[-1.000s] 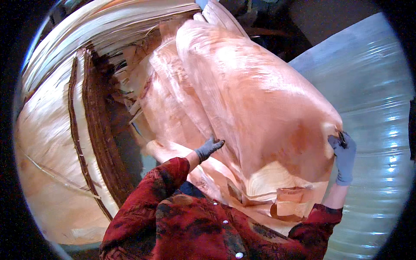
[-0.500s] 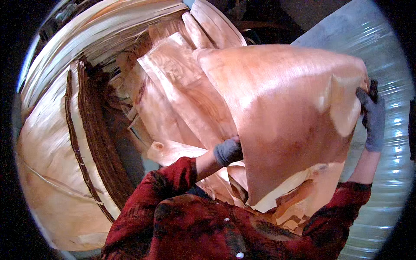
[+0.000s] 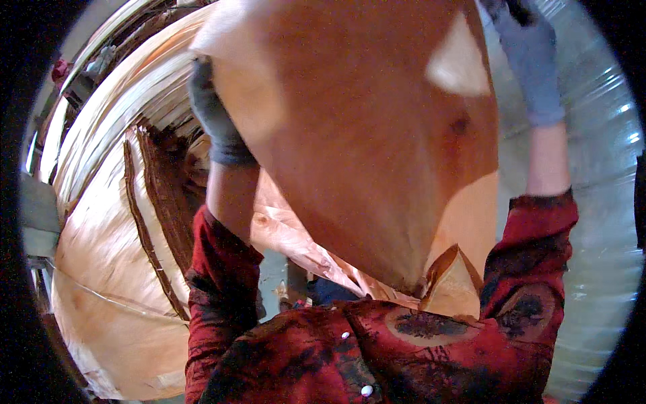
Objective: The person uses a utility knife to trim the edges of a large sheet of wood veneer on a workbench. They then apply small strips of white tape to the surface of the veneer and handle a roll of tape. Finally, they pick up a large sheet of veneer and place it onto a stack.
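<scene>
A large, thin reddish-tan wood veneer sheet (image 3: 363, 135) hangs raised in front of me, with a ragged, folded lower edge near my chest. My left hand (image 3: 219, 118), in a grey glove, is closed on the sheet's left edge near its upper corner. At the upper right, my gloved right hand (image 3: 528, 57) grips the sheet's right edge; its fingertips are partly cut off by the top of the picture. Light falls in a pale patch on the sheet's upper right. The sheet hides most of what lies behind it.
Stacked pale veneer sheets (image 3: 101, 269) with dark, rough edges (image 3: 165, 202) curve along the left. More loose veneer (image 3: 286, 219) lies below the raised sheet. A shiny, ribbed translucent surface (image 3: 592, 236) runs down the right side. Grey floor (image 3: 271, 276) shows between.
Both hands have risen, lifting the veneer sheet up and toward me. My left hand has moved up and left, from behind the sheet to its left edge. The loose veneer is now mostly covered.
</scene>
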Demonstrator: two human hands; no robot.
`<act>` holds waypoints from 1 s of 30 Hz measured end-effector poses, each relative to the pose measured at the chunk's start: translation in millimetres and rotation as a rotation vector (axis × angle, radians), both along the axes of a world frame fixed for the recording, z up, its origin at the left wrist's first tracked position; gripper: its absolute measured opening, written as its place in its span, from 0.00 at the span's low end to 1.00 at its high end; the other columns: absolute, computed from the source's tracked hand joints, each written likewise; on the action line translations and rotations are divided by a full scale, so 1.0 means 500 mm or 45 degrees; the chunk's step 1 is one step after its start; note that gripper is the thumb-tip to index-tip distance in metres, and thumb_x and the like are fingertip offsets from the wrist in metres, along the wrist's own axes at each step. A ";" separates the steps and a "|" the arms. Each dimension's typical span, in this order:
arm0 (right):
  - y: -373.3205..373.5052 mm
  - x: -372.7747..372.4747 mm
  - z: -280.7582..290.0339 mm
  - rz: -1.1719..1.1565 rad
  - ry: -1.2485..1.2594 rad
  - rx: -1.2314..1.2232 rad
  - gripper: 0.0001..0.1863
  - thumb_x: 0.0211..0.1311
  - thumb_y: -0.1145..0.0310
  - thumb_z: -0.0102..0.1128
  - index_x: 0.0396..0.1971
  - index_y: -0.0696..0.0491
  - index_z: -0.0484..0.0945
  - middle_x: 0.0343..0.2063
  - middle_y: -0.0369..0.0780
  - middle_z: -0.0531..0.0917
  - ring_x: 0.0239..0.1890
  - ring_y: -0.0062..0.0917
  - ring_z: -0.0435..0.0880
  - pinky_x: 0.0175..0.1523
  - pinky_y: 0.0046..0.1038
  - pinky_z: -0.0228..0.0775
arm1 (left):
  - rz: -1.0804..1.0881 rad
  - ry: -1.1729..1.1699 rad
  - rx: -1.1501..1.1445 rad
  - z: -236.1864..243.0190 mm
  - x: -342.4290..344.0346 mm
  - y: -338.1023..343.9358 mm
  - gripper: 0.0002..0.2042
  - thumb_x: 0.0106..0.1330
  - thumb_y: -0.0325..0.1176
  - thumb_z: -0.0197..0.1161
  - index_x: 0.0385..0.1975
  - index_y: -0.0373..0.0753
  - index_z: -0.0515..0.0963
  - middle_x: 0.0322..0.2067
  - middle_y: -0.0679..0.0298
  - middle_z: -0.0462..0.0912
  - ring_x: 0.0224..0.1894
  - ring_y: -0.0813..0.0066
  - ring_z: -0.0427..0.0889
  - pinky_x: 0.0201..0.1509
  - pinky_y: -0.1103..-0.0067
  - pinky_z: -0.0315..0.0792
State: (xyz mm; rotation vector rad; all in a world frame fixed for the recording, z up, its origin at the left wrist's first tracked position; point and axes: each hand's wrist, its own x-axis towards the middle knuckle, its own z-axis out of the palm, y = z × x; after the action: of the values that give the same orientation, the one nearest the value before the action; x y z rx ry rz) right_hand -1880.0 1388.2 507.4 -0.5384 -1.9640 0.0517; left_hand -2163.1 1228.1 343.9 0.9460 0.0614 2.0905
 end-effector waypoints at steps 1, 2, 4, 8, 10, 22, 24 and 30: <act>-0.037 0.008 -0.038 0.139 -0.001 -0.049 0.18 0.56 0.62 0.57 0.43 0.58 0.76 0.28 0.37 0.80 0.30 0.16 0.75 0.37 0.20 0.68 | -0.048 -0.025 -0.006 0.001 -0.035 -0.021 0.23 0.64 0.47 0.49 0.51 0.34 0.69 0.50 0.58 0.74 0.53 0.66 0.70 0.58 0.70 0.63; -0.086 0.031 -0.069 0.191 -0.058 -0.177 0.16 0.55 0.63 0.55 0.40 0.57 0.77 0.26 0.36 0.80 0.28 0.17 0.76 0.34 0.20 0.68 | -0.097 -0.053 -0.008 0.007 -0.069 -0.045 0.23 0.64 0.46 0.49 0.51 0.34 0.69 0.51 0.57 0.73 0.54 0.66 0.70 0.60 0.70 0.61; -0.197 0.098 -0.141 0.294 -0.415 -0.419 0.14 0.52 0.69 0.50 0.36 0.57 0.78 0.25 0.37 0.81 0.26 0.19 0.79 0.33 0.21 0.71 | 0.008 -0.026 -0.027 0.019 -0.127 -0.093 0.23 0.64 0.45 0.49 0.51 0.34 0.69 0.52 0.56 0.73 0.55 0.64 0.69 0.62 0.69 0.59; -0.356 0.189 -0.306 1.030 -1.140 -1.011 0.08 0.54 0.69 0.60 0.30 0.58 0.79 0.25 0.40 0.81 0.27 0.21 0.79 0.33 0.23 0.70 | 0.442 0.040 -0.122 0.058 -0.213 -0.239 0.22 0.63 0.43 0.49 0.50 0.33 0.71 0.52 0.53 0.73 0.55 0.60 0.70 0.63 0.66 0.57; -0.456 0.199 -0.415 1.265 -1.065 -1.267 0.14 0.58 0.61 0.58 0.33 0.57 0.79 0.25 0.40 0.81 0.30 0.22 0.79 0.37 0.25 0.70 | -0.007 0.115 -0.008 0.079 -0.250 -0.361 0.20 0.64 0.41 0.49 0.50 0.33 0.71 0.51 0.53 0.74 0.54 0.60 0.70 0.63 0.66 0.58; -0.682 -0.131 -0.669 0.898 -0.213 -0.942 0.13 0.63 0.61 0.49 0.40 0.54 0.74 0.37 0.45 0.79 0.44 0.38 0.76 0.47 0.33 0.67 | 1.350 0.374 -0.503 0.264 -0.293 -1.083 0.14 0.65 0.36 0.47 0.44 0.36 0.73 0.46 0.57 0.76 0.50 0.65 0.73 0.58 0.68 0.64; -0.690 -0.209 -0.676 0.747 -0.367 -0.608 0.12 0.61 0.64 0.51 0.41 0.53 0.74 0.39 0.44 0.78 0.45 0.35 0.76 0.50 0.32 0.67 | 1.480 0.407 -0.522 0.306 -0.257 -1.163 0.14 0.65 0.35 0.47 0.43 0.36 0.74 0.45 0.57 0.77 0.50 0.65 0.73 0.58 0.68 0.64; -0.791 -0.413 -0.715 1.281 -0.198 -1.216 0.11 0.57 0.67 0.50 0.39 0.56 0.73 0.39 0.46 0.77 0.44 0.35 0.73 0.54 0.34 0.64 | 1.816 0.502 -0.535 0.430 -0.098 -1.341 0.12 0.65 0.35 0.47 0.41 0.37 0.74 0.43 0.58 0.77 0.47 0.65 0.74 0.56 0.69 0.66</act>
State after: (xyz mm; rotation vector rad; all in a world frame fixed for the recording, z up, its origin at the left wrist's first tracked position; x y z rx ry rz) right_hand -2086.5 992.8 149.7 -0.0669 -2.0894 1.6586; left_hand -2212.3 557.7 559.0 1.1496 1.7396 2.7989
